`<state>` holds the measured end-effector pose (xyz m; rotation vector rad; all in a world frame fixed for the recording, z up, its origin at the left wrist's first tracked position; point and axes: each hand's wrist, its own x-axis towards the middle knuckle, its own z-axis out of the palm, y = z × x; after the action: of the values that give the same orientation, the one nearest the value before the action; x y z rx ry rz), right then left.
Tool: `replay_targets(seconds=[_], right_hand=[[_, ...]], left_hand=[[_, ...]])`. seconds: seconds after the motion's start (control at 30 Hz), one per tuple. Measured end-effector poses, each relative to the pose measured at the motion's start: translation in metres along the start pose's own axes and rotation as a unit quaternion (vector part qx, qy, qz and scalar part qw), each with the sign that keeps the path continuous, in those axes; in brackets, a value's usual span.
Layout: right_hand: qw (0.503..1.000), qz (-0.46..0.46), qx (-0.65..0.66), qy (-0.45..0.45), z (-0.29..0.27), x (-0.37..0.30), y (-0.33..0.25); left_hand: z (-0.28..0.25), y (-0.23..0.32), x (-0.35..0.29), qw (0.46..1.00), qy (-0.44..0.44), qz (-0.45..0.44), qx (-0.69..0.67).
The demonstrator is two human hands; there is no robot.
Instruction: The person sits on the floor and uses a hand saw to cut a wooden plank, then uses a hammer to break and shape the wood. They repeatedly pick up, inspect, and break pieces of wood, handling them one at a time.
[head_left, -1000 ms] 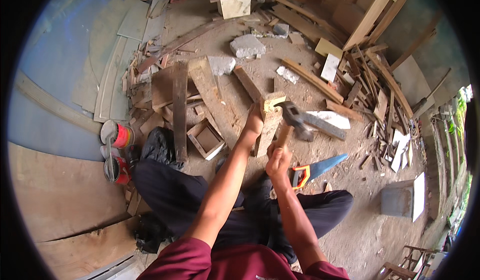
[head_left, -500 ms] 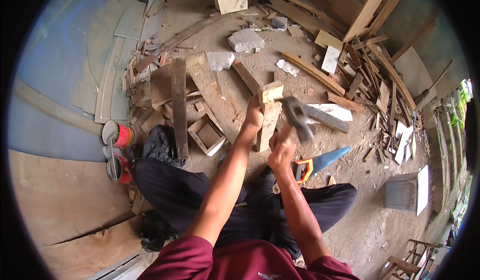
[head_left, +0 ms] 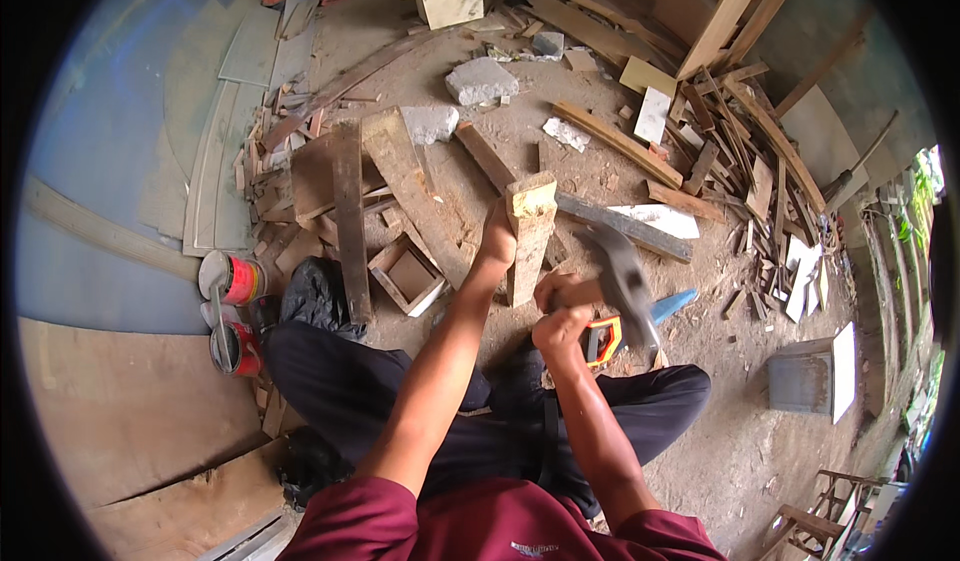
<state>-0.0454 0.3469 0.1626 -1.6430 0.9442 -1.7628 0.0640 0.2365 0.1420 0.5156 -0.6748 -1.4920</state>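
My left hand (head_left: 498, 237) is wrapped around the left side of an upright wooden block (head_left: 531, 251), whose pale, rough end faces up. My right hand (head_left: 562, 323) grips a hammer (head_left: 626, 279) by its wooden handle. Motion blurs the hammer's dark metal head, which is to the right of the block and apart from it. Beneath the hammer, a handsaw (head_left: 603, 341) with an orange and black handle lies on the ground, its blue blade partly covered by the hammer head.
Planks (head_left: 346, 221) and an open wooden box frame (head_left: 408, 273) lie to the left, near two paint cans (head_left: 232, 279). Scrap wood (head_left: 770, 191) is heaped at the right. Concrete chunks (head_left: 482, 81) sit farther off, and a grey bin (head_left: 803, 379) stands at the right.
The hammer head has swung from beside the block's top to the right and downward, away from it. My left hand still holds the block upright. The whole view has shifted slightly.
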Motion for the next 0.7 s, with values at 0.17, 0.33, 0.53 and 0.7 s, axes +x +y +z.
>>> replay_targets(seconds=[0.17,0.33,0.53,0.7], right_hand=[[0.994,-0.098,0.036,0.010,0.010,0.003,0.007],[0.980,0.152,-0.105,-0.067,0.002,-0.028,0.022],[0.998,-0.064,0.001,0.004,-0.002,-0.005,-0.018],[0.986,0.092,-0.138,-0.015,0.007,-0.018,0.021]], left_hand=[[-0.027,-0.026,0.011,0.996,-0.010,0.012,0.092],[-0.033,-0.035,0.017,0.986,0.026,0.020,0.163],[-0.029,-0.043,0.014,0.996,-0.033,0.016,0.077],[-0.054,-0.060,0.022,0.956,0.050,0.112,0.265]])
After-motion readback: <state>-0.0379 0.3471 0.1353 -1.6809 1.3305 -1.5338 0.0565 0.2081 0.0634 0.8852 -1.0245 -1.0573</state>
